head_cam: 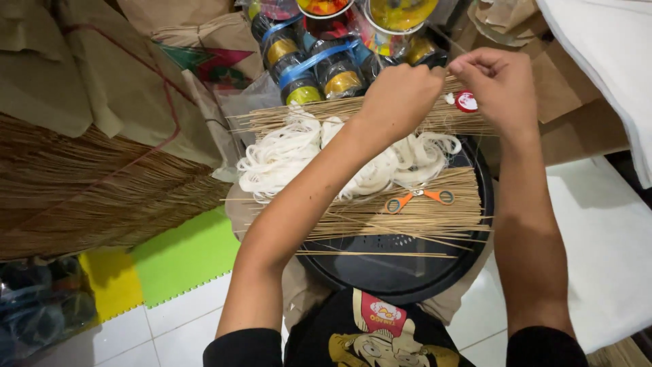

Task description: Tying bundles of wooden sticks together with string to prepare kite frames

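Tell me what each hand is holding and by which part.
Both the left hand and right hand pinch at the upper bundle of thin sticks, near its right end; the exact grip is hidden.

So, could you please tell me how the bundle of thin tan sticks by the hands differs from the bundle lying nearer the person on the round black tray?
The far bundle of thin tan sticks lies at the tray's far edge under both hands, left hand and right hand; the near bundle of thin tan sticks lies untouched. The near one carries orange-handled scissors; the far one does not. Both lie crosswise, beside the white string on the round black tray.
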